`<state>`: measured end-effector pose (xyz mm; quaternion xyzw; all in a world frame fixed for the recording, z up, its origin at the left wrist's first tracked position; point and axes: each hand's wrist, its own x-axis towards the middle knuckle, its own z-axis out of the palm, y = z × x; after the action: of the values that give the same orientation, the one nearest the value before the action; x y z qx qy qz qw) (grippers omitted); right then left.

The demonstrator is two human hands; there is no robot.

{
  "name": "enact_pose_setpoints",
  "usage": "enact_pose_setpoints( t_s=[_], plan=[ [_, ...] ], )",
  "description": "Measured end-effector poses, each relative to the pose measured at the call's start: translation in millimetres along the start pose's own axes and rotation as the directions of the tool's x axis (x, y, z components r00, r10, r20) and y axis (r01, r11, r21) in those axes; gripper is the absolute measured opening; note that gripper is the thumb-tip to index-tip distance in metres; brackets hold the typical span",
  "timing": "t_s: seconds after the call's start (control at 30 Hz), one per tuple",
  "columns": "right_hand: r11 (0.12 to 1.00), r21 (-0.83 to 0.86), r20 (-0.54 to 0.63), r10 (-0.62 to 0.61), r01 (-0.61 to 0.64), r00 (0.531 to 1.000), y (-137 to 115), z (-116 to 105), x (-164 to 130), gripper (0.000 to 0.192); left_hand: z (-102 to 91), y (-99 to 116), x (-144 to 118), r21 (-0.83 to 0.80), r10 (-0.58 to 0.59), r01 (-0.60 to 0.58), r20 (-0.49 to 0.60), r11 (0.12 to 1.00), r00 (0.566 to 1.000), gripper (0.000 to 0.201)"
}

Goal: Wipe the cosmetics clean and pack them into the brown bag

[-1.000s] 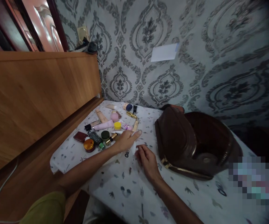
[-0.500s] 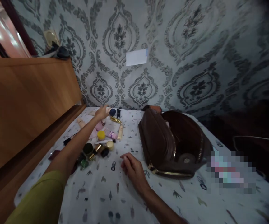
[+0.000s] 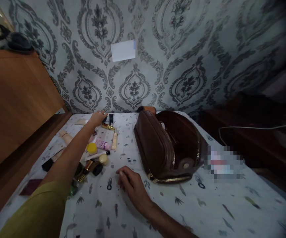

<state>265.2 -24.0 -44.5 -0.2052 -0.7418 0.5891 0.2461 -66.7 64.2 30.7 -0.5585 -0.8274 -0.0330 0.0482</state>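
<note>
— Two hands were out: the left hand (image 3: pixel 98 117) reached to the far end of the scattered cosmetics, left of the brown bag (image 3: pixel 166 145), grip curled over a dark-capped tube (image 3: pixel 105 119); whether it pinched, I couldn't tell.

— And the right hand (image 3: pixel 131 183)?

— Loosely curled, empty, resting on the patterned cloth (image 3: pixel 207 205) before the bag. Half a second earlier the left held that tube raised.
</note>
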Motion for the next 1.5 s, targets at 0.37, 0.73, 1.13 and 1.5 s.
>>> enact_pose_setpoints(
  t_s=[0.37, 0.73, 1.13, 1.5],
  plan=[
    [0.999, 0.027, -0.109, -0.041, 0.044, 0.993, -1.5, -0.6, -2.5, 0.019, -62.0, 35.0, -70.1, -0.434, -0.004, -0.09, -0.21, 0.897, 0.978, 0.061],
    [0.978, -0.031, -0.173, -0.21, 0.207, 0.962, 4.3, 1.1, -7.4, 0.081, -20.3, 128.2, -246.0, -0.542, 0.151, -0.14, -0.023, 0.829, 0.988, 0.055],
    [0.981, -0.138, -0.088, -0.149, 0.136, 0.985, 3.1, -5.4, -19.3, 0.068, -29.8, 145.8, -254.0, -0.453, 0.159, -0.29, -0.305, 0.843, 0.939, 0.032],
    [0.956, -0.132, 0.015, -0.261, 0.26, 0.965, 1.5, -6.3, -21.5, 0.065, -3.2, 149.9, -231.5, -0.908, -0.125, 0.096, 0.049, 0.407, 0.991, 0.047]
  ],
)
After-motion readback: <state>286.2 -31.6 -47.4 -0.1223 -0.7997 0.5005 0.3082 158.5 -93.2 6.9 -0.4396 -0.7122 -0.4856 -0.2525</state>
